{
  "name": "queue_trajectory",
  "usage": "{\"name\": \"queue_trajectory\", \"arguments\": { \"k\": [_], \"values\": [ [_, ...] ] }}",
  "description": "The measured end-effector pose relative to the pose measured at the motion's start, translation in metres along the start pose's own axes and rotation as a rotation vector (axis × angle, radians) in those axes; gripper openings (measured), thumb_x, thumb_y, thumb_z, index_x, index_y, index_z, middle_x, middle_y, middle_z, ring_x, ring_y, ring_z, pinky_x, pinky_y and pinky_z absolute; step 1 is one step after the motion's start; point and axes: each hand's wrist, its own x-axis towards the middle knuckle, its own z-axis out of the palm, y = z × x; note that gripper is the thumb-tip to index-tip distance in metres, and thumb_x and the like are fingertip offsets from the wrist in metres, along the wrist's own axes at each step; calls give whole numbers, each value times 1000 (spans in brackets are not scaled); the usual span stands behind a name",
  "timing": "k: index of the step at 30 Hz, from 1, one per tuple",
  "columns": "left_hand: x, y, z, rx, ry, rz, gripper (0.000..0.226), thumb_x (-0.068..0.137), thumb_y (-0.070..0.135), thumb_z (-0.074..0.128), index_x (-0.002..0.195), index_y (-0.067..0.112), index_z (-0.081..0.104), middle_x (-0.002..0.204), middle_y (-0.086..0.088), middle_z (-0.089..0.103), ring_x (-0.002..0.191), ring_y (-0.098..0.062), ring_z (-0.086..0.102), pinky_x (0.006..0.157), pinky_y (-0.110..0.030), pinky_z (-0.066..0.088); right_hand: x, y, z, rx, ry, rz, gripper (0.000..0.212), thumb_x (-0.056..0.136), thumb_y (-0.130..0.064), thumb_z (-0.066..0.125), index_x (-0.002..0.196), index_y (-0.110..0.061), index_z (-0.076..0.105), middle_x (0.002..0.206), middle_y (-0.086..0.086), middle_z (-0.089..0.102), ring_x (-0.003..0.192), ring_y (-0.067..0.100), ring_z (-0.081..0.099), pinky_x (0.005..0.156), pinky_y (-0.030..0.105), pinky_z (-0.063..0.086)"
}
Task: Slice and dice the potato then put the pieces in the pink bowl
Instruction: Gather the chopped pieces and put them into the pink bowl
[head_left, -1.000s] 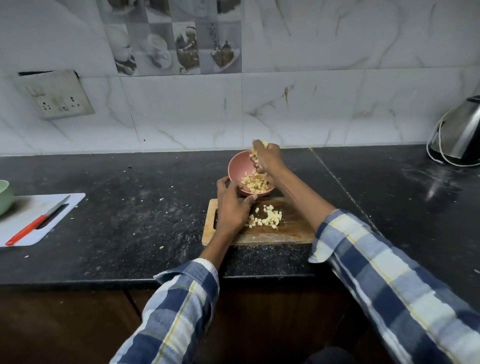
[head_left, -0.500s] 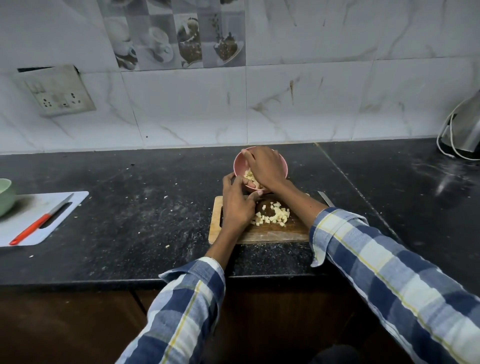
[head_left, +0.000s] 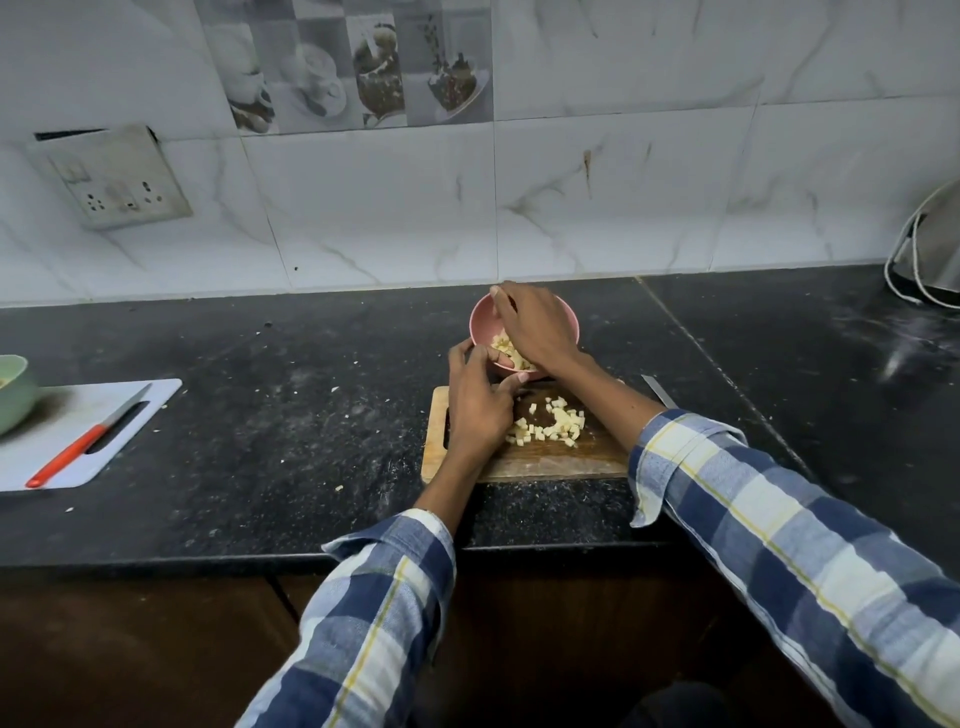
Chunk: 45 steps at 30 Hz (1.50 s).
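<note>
- Left hand (head_left: 475, 402) grips the pink bowl (head_left: 480, 319) by its near-left rim
- Right hand (head_left: 535, 327), fingers loosely spread, hangs over the bowl, holding nothing visible
- Diced potato (head_left: 553, 426) lies on the wooden board (head_left: 545, 462)

Black speckled stone counter (head_left: 260, 415), crumbs scattered across it. Far left: white plastic cutting board (head_left: 62, 441) with an orange-handled knife (head_left: 85, 439) lying on it; pale green bowl (head_left: 13, 392) at its rear corner. Marble-look wall tiles (head_left: 623, 197); switch-and-socket plate (head_left: 117, 179) tilted on wall. Steel kettle (head_left: 935, 249) with white cord, far right.
</note>
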Motion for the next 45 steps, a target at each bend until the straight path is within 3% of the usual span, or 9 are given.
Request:
{"name": "queue_trajectory", "arguments": {
  "k": [6, 10, 15, 20, 26, 30, 37, 41, 45],
  "values": [
    [-1, -1, -1, -20, 3, 4, 21, 89, 14, 81, 96, 17, 61, 133, 5, 46, 99, 4, 60, 97, -37, 55, 3, 5, -3, -68, -59, -36, 25, 108, -26, 48, 101, -13, 69, 99, 5, 73, 87, 22, 66, 74, 39, 55],
    [0, 0, -1, -2, 0, 3, 21, 88, 16, 80, 94, 20, 61, 134, 6, 47, 104, 4, 58, 100, -37, 53, -2, 3, 0, -15, -129, -54, 51, 104, -58, 40, 96, -19, 72, 96, -3, 71, 88, 14, 63, 80, 32, 48],
    [0, 1, -1, -18, 10, 0, 21, 89, 15, 80, 95, 18, 61, 132, 4, 49, 99, 2, 60, 97, -36, 54, 3, -1, -9, -201, -6, -147, 43, 111, -45, 34, 115, -19, 68, 90, 3, 74, 78, 24, 68, 63, 33, 45],
    [1, -3, 0, -22, 2, 24, 22, 86, 18, 81, 93, 22, 60, 131, 7, 50, 112, -10, 60, 103, -44, 52, 4, -11, -7, -78, -82, -91, 65, 103, -69, 28, 97, -20, 71, 75, -6, 66, 70, 15, 62, 69, 34, 50],
    [2, -4, 0, -21, -1, 19, 22, 86, 18, 81, 93, 23, 61, 133, 6, 50, 114, -11, 60, 103, -44, 52, 0, -13, -10, -41, -26, -93, 17, 106, -19, 37, 110, -16, 53, 91, 1, 66, 74, 19, 60, 59, 35, 46],
    [0, -2, -2, -20, -4, 21, 21, 88, 14, 80, 94, 19, 61, 132, 5, 51, 107, -3, 60, 100, -40, 53, -5, -8, -15, 9, -1, -163, 34, 94, 3, 52, 120, -19, 56, 104, -1, 64, 88, 17, 61, 69, 39, 54],
    [-1, 2, -3, -12, 0, 0, 19, 89, 12, 80, 97, 14, 63, 130, 5, 51, 97, 15, 56, 84, -8, 44, -7, -8, -17, -48, 142, -197, 34, 89, 5, 70, 115, -14, 63, 110, 5, 67, 95, 22, 66, 70, 42, 57],
    [-1, 3, -4, -14, 4, -17, 18, 90, 13, 79, 97, 13, 63, 128, 5, 52, 95, 16, 55, 81, -5, 42, -10, -9, -16, -81, 136, -184, 44, 78, 13, 74, 112, -13, 67, 119, 5, 58, 108, 22, 56, 75, 40, 55],
    [-2, 3, -4, -10, 9, -5, 19, 90, 13, 79, 98, 12, 62, 126, 2, 53, 94, 15, 55, 77, 0, 41, -11, -7, -16, 148, 100, -86, 15, 91, 0, 71, 98, -13, 70, 96, -2, 70, 86, 12, 64, 72, 39, 58]
  ]
}}
